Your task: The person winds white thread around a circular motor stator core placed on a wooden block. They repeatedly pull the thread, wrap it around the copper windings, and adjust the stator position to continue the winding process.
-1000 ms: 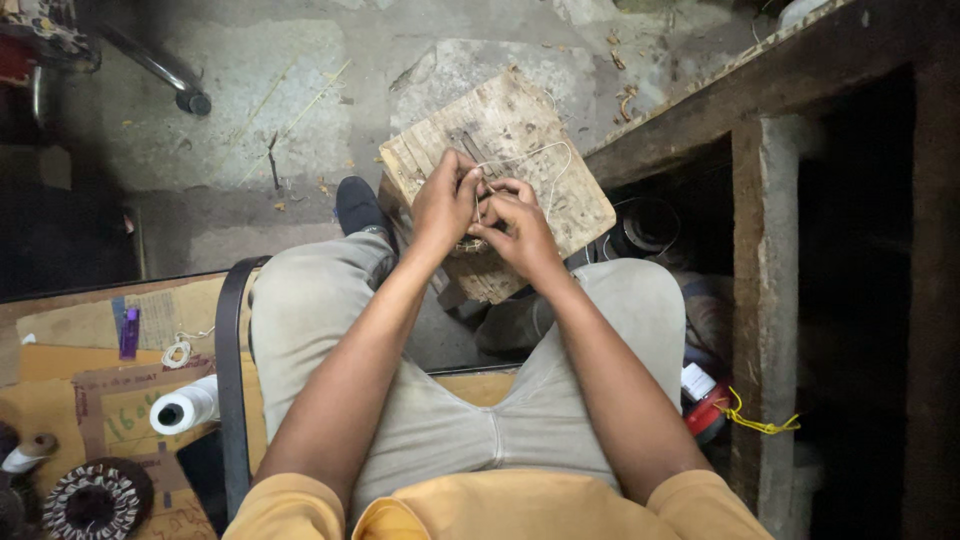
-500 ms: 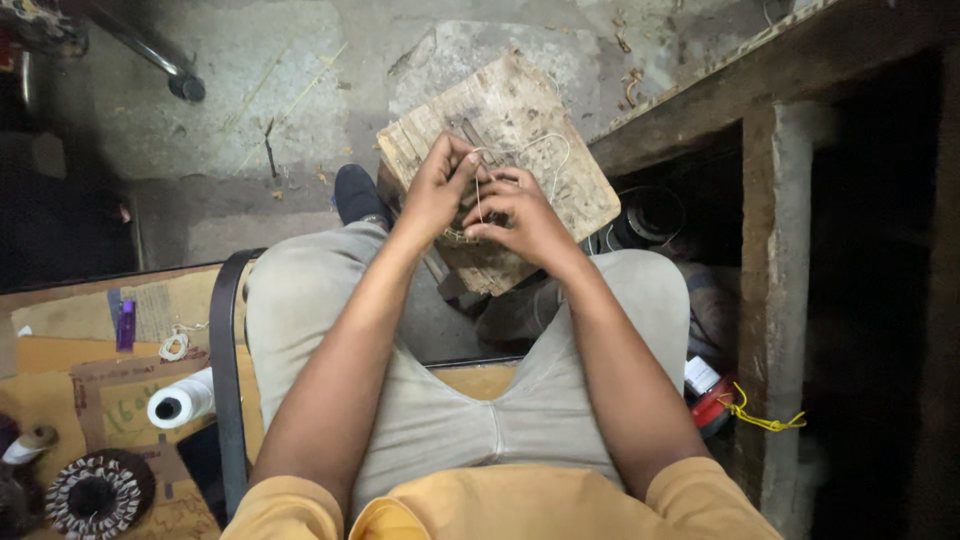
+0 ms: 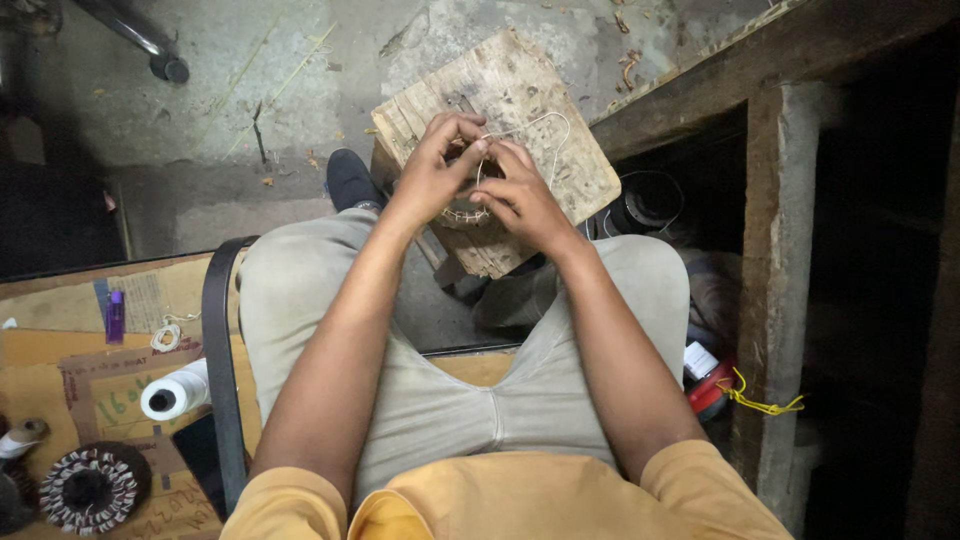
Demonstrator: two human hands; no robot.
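Near left: one wound stator (image 3: 90,490), two white spools (image 3: 176,392). Far centre: left hand (image 3: 432,178) and right hand (image 3: 522,198), fingers pinched on one white cord (image 3: 540,122) over a coil (image 3: 466,212), atop one wooden block (image 3: 500,95).

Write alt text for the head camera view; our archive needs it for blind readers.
Seen from above, a seated person's left hand and right hand work together on a small round wound coil with a loop of white cord, over a worn wooden block between the knees. A white thread spool lies on cardboard at left.
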